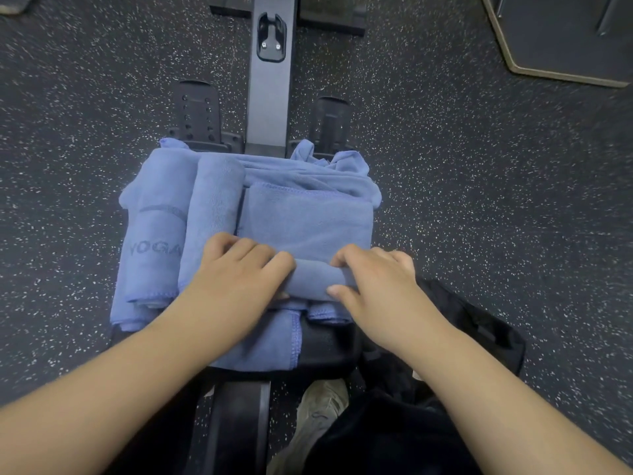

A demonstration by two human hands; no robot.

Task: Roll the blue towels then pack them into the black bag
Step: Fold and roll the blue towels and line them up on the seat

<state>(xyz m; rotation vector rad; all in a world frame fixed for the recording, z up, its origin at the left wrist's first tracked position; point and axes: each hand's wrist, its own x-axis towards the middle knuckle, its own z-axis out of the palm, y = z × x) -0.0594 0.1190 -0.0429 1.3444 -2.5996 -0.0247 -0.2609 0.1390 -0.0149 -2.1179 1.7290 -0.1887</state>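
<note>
Towels in blue are partly done: two finished rolls (191,221) lie side by side at the left of the pile, and I have a third, the flat towel (308,221), rolled only at its near edge. My left hand (236,272) and right hand (373,279) both curl over that small roll (313,277), gripping it. More loose blue cloth (308,169) waits behind, and nothing yet shows inside the black bag (479,334) at my right.

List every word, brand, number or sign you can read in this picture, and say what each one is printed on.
"YOGA": dark letters on the rolled blue towel at the far left of the pile.
A curved dark mark above it on the same towel: too blurred to read.
No other text shows.
</note>
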